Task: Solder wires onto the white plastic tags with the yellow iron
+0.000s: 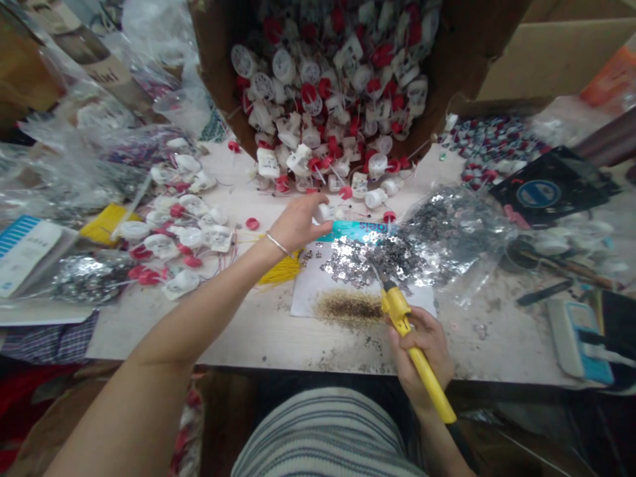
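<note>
My left hand (301,220), with a bangle at its wrist, reaches over the table in front of the big carton. Its thumb and fingers curve round a small white part (322,212). In my right hand (426,344) is a yellow soldering iron (420,351), its metal tip pointing up and left to the edge of a pile of small silver metal pieces (358,258). Under the pile lies a white sheet (305,291) with a brown scorched patch (348,307). Yellow wires (281,268) lie just below my left wrist.
A carton (213,59) full of white and red parts stands at the back. More such parts (186,232) are heaped at the left. Right of the pile are a clear bag of metal pieces (457,228), a black packet (556,185) and a white-and-blue box (579,338).
</note>
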The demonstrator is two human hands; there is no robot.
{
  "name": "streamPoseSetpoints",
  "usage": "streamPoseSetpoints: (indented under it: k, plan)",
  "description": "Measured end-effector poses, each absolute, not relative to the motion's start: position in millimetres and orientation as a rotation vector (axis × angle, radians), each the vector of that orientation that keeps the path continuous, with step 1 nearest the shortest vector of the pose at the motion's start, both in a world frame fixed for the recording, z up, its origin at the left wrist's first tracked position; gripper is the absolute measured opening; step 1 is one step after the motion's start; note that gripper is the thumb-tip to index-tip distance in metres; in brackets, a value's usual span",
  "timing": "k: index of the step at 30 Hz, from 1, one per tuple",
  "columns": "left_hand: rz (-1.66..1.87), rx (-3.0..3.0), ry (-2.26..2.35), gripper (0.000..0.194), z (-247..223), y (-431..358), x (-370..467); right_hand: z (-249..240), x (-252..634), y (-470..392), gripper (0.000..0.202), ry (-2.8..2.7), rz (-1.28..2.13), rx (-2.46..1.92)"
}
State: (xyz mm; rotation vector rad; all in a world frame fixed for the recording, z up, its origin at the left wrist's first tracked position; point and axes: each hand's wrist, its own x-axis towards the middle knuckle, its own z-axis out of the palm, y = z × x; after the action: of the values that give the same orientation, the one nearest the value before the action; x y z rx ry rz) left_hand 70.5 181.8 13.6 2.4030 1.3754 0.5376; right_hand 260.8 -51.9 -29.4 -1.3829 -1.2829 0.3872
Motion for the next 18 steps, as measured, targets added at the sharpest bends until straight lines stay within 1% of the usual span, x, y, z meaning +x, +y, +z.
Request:
streamPoseSetpoints:
  k: [2,3,4,6,7,9,11,13,15,18]
  plan:
    - [0.737,2.320,1.329,0.040,32.7,164.0,59.3,-27.8,263.7,-51.9,0.022,-1.267,0.360,-1.382]
    - [0.813,2.293,1.325,0.038,44.0,154.6,53.8,-27.2,265.0,-52.2,0.023,-1.251,0.350,-1.381]
    - [0.846,2.290,1.322,0.034,55.6,145.2,48.5,-26.8,266.2,-52.6,0.023,-1.232,0.345,-1.378]
    - [0.764,2.346,1.300,0.029,77.3,126.9,40.1,-27.0,268.2,-53.7,0.024,-1.190,0.343,-1.368]
    - [0.648,2.390,1.260,0.030,85.7,118.3,38.1,-27.3,268.9,-54.0,0.024,-1.175,0.347,-1.365]
    - [0.311,2.462,1.169,0.038,94.2,102.9,40.3,-28.1,269.2,-54.1,0.023,-1.157,0.335,-1.372]
    - [-0.079,2.466,1.080,0.043,89.9,90.4,51.8,-28.4,267.9,-53.2,0.023,-1.170,0.316,-1.391]
    - [-0.387,2.413,0.998,0.044,75.1,82.1,70.3,-28.2,265.2,-51.8,0.022,-1.195,0.324,-1.398]
    - [-0.553,2.361,0.933,0.046,56.2,78.6,90.0,-27.8,262.3,-50.9,0.022,-1.221,0.349,-1.392]
    - [-0.627,2.328,0.920,0.059,37.4,80.3,107.5,-26.8,260.1,-51.6,0.022,-1.241,0.349,-1.392]
